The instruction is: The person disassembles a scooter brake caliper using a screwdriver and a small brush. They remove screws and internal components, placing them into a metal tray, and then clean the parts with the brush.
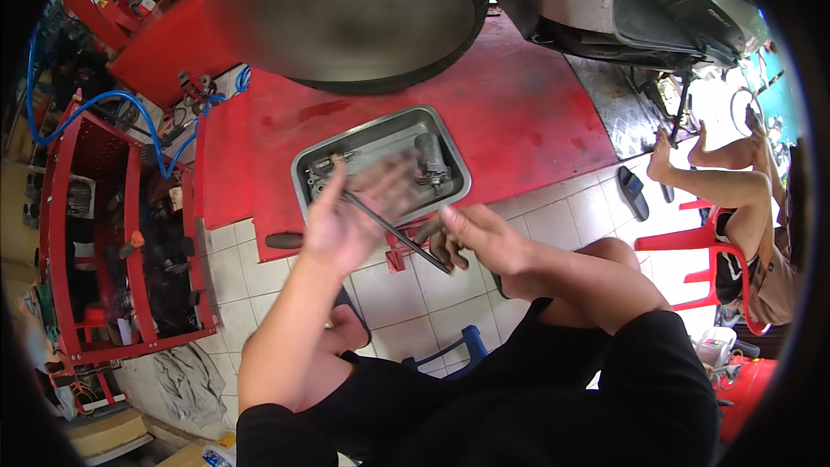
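Gripping long dark metal rod tool (393,232) at frame centre: right hand (474,233) closed around lower end, left hand (350,216) open, blurred, palm steadying shaft. Hovering below shallow grey metal parts tray (450,143).

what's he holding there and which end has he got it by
A long thin metal rod: the right hand grips its lower end; the blurred left hand lies open against its upper part.

Red-white warning label (102,0) on red machine top left; cardboard box (99,432) lower left.
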{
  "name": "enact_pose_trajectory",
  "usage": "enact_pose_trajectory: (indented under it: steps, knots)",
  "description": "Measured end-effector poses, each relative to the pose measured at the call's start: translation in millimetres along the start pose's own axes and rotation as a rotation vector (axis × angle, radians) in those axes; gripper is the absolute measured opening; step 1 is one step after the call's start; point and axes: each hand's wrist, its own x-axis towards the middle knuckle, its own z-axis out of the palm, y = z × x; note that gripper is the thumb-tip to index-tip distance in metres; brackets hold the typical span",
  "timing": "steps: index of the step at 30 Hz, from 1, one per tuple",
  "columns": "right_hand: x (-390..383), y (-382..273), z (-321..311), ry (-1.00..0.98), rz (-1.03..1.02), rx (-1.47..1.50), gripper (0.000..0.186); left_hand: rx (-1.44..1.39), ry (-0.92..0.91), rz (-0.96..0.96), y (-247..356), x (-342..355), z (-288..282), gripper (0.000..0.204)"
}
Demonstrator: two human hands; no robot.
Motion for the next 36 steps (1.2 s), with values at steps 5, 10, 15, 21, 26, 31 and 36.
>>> enact_pose_trajectory:
  steps: [5,10,15,21,26,31,36]
  knots:
    - [9,3,-33,-0.044,-0.019,0.962,0.062,-0.009,0.054,0.247,42,-12,-7,0.056]
    - [-4,-29,-43,-0.245,-0.356,0.983,0.064,-0.018,0.040,0.252,45,-11,-9,0.056]
    - [-31,-103,-49,-0.901,-0.994,0.370,0.053,0.002,0.052,0.238,46,-4,-17,0.059]
    - [-51,-137,22,-0.986,-0.913,0.380,0.049,0.016,0.063,0.248,41,-10,7,0.055]
    - [-23,-120,30,-0.972,-0.891,0.429,0.046,0.058,0.000,0.211,41,-18,-4,0.059]
    - [-42,-129,24,-0.978,-0.860,0.387,0.043,0.048,0.025,0.179,39,-11,-7,0.060]
    - [-83,-146,3,-1.020,-0.867,0.412,0.040,0.077,0.023,0.166,32,-4,-8,0.059]
